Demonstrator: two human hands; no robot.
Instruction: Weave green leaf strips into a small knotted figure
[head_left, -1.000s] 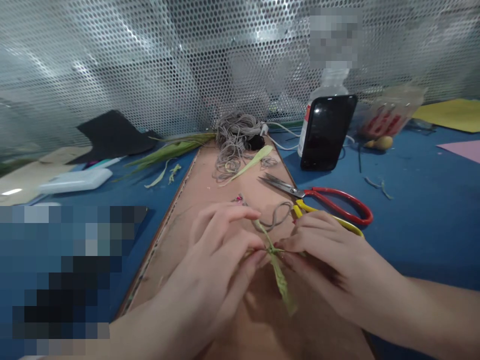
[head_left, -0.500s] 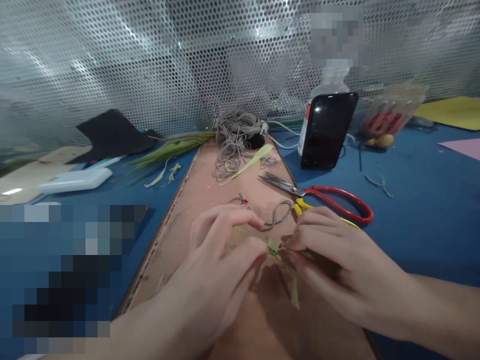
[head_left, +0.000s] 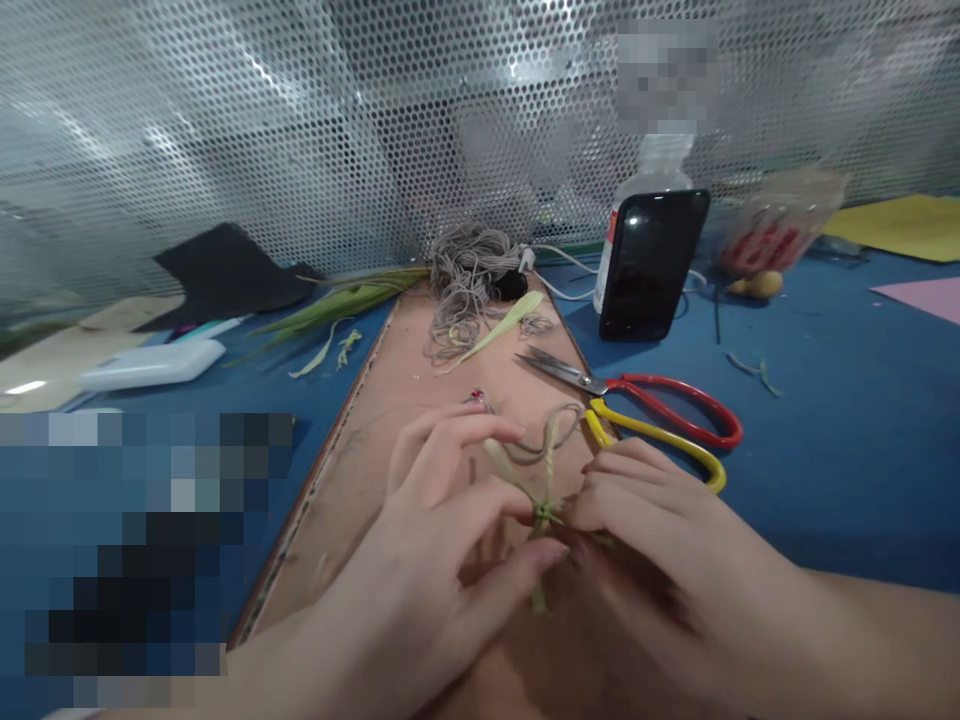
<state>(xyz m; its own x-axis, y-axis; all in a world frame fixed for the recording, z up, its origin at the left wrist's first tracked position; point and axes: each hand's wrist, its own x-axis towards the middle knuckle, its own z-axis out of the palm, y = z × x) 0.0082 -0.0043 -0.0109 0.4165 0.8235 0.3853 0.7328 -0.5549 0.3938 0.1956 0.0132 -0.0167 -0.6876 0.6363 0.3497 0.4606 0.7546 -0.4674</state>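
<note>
- Leaf knot (head_left: 543, 513): held between the two hands, over the board (head_left: 360, 460); pale ends are seen spreading upward and downward from it.
- Right hand (head_left: 667, 530): a strand of the knot is pinched between thumb and forefinger; remaining fingers are curled.
- Left hand (head_left: 431, 535): the knot is touched by the forefinger, and the thumb is placed just below; whether a pinch is made cannot be told.
- Bottle (head_left: 652, 182): clear, stood upright; the phone (head_left: 652, 265) is propped before it. The top is blurred out; contents cannot be told.
- Tub (head_left: 784, 220): see-through, red noted on its lower part; whether print or contents cannot be told. A gourd (head_left: 761, 286) is noted just beside it, on the table (head_left: 825, 420).
- Scissors (head_left: 600, 387): laid beyond the right hand, blades on the board, parted slightly.
- Cord (head_left: 472, 250): heaped at the far end of the board.
</note>
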